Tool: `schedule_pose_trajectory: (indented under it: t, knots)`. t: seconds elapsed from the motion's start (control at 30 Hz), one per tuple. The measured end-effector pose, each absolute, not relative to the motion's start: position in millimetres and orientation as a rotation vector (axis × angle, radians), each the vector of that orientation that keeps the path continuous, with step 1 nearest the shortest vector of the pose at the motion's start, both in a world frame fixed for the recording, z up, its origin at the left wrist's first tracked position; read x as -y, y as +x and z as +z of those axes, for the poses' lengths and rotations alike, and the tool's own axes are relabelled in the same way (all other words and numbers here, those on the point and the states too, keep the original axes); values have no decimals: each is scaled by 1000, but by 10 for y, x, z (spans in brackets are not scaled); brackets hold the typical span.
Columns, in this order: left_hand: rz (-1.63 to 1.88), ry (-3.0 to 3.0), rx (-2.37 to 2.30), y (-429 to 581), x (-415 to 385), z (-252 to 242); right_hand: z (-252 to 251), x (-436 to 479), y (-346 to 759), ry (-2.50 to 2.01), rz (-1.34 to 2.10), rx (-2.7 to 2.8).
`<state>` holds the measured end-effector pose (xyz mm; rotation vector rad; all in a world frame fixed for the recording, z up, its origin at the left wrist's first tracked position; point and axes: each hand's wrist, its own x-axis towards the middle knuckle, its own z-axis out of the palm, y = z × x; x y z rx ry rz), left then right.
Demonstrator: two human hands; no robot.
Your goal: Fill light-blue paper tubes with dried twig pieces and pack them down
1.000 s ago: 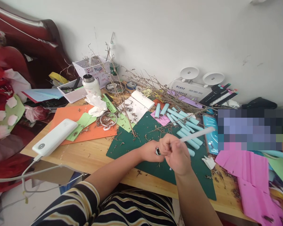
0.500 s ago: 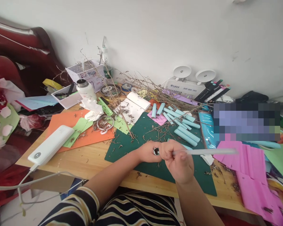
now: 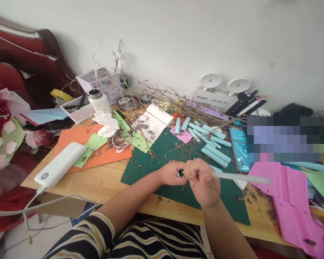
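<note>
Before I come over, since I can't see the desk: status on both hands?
Left hand round small tube, dark bits in its open end. Right hand gripping white stick. Blue rolls, twigs cluttering mat and beyond.

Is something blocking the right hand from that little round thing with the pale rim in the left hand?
Nothing visible: the right hand, gripping a translucent white stick, is right beside the small pale-rimmed round thing in the left hand.

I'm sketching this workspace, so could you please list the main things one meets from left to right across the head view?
White power bank, white bottle, left hand, right hand, blue packet, pink paper.
</note>
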<state>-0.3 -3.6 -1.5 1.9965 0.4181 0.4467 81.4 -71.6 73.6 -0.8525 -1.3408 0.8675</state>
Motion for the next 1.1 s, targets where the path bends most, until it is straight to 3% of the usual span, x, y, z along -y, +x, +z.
schedule_pose_trajectory:
  t: [1.1]
  knots:
    - [519,1861,-381,12,37,-7,904,598,904,-676,1130,1135]
